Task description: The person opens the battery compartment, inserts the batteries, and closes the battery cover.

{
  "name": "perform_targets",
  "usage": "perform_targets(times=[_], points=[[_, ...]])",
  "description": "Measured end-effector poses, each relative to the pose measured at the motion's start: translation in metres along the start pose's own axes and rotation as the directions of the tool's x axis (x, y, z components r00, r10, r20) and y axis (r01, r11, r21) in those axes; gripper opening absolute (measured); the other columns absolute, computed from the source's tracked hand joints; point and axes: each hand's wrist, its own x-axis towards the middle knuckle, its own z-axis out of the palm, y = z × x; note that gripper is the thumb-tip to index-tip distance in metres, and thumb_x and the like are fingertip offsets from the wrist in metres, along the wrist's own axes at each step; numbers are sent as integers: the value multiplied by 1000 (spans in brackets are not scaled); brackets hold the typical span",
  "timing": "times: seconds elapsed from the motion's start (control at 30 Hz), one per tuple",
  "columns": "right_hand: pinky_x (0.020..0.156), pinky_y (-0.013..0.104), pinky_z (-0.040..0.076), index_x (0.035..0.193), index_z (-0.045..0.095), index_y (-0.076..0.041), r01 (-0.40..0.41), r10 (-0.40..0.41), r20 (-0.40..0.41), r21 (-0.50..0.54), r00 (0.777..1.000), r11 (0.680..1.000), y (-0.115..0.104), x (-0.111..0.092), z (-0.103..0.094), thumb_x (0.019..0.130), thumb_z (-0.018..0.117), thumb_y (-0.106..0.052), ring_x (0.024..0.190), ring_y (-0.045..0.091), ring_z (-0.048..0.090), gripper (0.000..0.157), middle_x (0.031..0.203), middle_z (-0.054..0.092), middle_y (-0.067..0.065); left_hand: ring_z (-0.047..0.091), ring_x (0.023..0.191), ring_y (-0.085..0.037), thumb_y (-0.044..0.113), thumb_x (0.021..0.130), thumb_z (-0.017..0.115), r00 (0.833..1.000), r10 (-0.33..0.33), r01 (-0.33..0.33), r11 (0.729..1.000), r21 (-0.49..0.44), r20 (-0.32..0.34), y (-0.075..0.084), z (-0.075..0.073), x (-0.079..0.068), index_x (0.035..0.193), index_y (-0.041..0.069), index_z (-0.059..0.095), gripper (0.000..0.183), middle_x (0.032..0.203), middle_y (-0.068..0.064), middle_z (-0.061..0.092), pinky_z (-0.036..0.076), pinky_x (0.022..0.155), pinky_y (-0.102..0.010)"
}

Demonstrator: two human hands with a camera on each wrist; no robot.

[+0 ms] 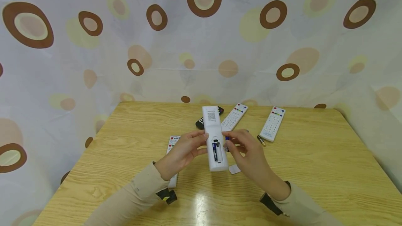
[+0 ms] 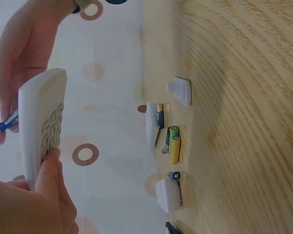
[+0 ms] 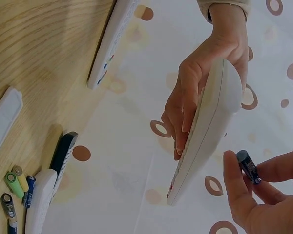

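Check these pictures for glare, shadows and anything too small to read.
Head view: bright glare low on the table, fine print on the held remote too small to read; left wrist view: soft shadow on the table beside the white cover; right wrist view: soft shadow beside the black remote.

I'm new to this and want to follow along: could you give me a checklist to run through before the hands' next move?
1. White remote held: ok; the left hand grips it.
2. Battery compartment uncovered: ok; it faces the head camera.
3. Room inside: ok; beside the seated battery, the other slot looks empty.
4. Blue battery secure: ok; the right hand pinches it.
5. Blue battery lined up over the slot: not ok; it is off to the remote's side.
6. Blue battery's ends the right way round: cannot tell; markings are too small.
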Motion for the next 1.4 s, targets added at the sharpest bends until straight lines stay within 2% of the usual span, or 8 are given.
perform_targets(times=[0.13, 0.37, 0.7, 0.87, 1.03, 1.23, 1.4], points=[[70, 23, 58, 116, 63, 2, 32, -32, -2, -6, 999, 999, -1, -1, 1, 89, 61, 10, 91, 21, 62, 28, 105, 61, 10, 58, 104, -18, 7, 99, 51, 1000, 0, 0, 1000, -8, -7, 0, 0, 0, 139, -8, 42, 43, 133, -22, 51, 51, 94, -37], [72, 23, 58, 115, 63, 1, 8, -8, -6, 8, 1000, 1000, -1, -1, 2, 88, 61, 10, 90, 24, 63, 28, 104, 61, 10, 58, 103, -17, 8, 99, 51, 1000, -2, 3, 1000, 5, -28, 0, 0, 0, 139, -6, 43, 43, 130, -20, 53, 51, 94, -37], [71, 23, 57, 113, 65, 1, 5, -5, -18, 0, 1000, 1000, 2, -2, 2, 86, 64, 10, 92, 13, 62, 28, 104, 61, 6, 58, 102, -17, 7, 99, 52, 998, -10, 10, 1000, -3, -54, 1, 3, -1, 137, -4, 47, 40, 124, -16, 56, 51, 94, -38], [68, 23, 57, 112, 65, 1, 37, -38, -25, -31, 999, 999, 4, -3, 2, 84, 65, 13, 89, 15, 62, 30, 104, 62, 6, 58, 103, -17, 8, 98, 54, 998, -7, 7, 1000, 8, -60, 2, 3, -3, 137, -2, 48, 40, 124, -15, 57, 51, 94, -37], [70, 23, 58, 113, 64, 2, 7, -7, -22, 5, 1000, 1000, 4, -4, 3, 86, 64, 10, 89, 19, 64, 28, 103, 62, 7, 58, 104, -18, 9, 98, 55, 998, -7, 7, 1000, 9, -59, 2, 2, -3, 138, -1, 47, 41, 125, -15, 56, 51, 94, -37], [71, 22, 57, 115, 64, 1, -35, 36, -25, 30, 999, 999, 3, -4, 3, 88, 63, 9, 85, 17, 65, 28, 101, 64, 7, 58, 105, -18, 9, 98, 54, 999, -1, 1, 1000, 2, -48, 2, 2, -3, 138, -1, 47, 41, 125, -14, 56, 50, 95, -38], [71, 23, 58, 117, 63, 1, -36, 37, -22, 25, 999, 999, 2, -4, 3, 89, 61, 8, 87, 18, 64, 29, 102, 63, 9, 57, 105, -18, 9, 98, 54, 999, 1, -1, 1000, -2, -44, 3, 3, -3, 138, -2, 47, 41, 125, -14, 57, 50, 96, -39]])
